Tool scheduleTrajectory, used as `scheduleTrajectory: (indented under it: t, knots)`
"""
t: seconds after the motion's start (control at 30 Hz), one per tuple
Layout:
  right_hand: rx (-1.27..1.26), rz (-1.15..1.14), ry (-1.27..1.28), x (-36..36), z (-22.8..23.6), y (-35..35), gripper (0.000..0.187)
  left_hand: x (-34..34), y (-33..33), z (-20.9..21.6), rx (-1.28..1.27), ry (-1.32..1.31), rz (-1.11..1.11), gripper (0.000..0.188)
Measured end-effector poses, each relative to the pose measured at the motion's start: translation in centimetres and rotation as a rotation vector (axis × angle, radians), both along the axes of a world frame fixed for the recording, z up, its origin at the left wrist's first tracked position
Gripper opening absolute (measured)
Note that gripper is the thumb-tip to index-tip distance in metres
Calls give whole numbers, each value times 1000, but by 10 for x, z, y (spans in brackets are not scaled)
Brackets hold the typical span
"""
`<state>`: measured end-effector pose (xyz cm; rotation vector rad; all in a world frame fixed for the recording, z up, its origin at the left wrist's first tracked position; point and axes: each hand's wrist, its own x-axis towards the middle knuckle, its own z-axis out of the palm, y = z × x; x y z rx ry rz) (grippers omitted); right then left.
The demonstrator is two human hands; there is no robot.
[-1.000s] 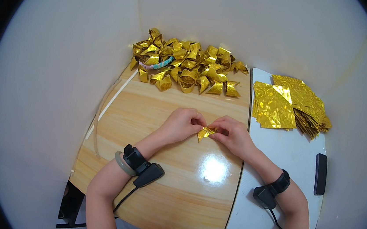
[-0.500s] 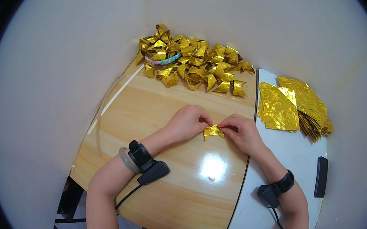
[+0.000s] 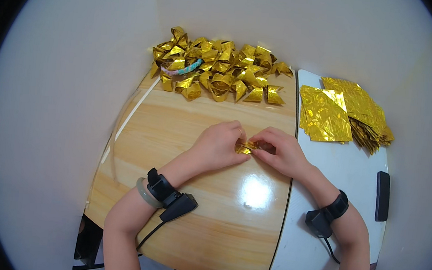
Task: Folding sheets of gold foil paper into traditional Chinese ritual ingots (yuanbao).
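Between my two hands, over the middle of the wood-grain table, is a small piece of folded gold foil paper (image 3: 246, 148). My left hand (image 3: 222, 145) grips its left side, with the thumb along the near edge. On its right side my right hand (image 3: 280, 150) pinches it between thumb and fingers. Much of the piece is hidden behind the fingers. Beyond the hands, a heap of folded gold foil pieces (image 3: 220, 85) lies along the far edge. A pink and blue twisted band (image 3: 185, 70) rests on the heap.
At right, a white board (image 3: 320, 181) adjoins the wood-grain tabletop (image 3: 175, 123). Flat gold foil sheets (image 3: 327, 117) lie there in stacks, beyond a black bar-shaped object (image 3: 382, 196). Pale walls (image 3: 62, 110) surround the table. Black cabled devices (image 3: 171, 198) are strapped to both wrists.
My fingers have closed further around the folded gold piece, covering more of it. My left thumb has come to its near side. The whole view has shifted slightly.
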<state>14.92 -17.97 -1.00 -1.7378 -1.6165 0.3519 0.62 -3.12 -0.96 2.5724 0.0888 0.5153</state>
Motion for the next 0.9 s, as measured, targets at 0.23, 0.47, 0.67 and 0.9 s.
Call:
scheduleTrajectory:
  t: [0.23,0.47,0.67,0.9]
  knots:
    - [143,101,-158,4,-2,-4,18,-3,3,4,-83,58,6,24]
    - [149,67,-192,-2,1,-6,14,0,4,0,-103,31,18,21]
    - [159,45,-257,-2,-3,-4,16,0,6,-1,-83,19,2,23]
    - [47,19,3,2,-7,-1,14,-2,8,1,-148,52,-26,25]
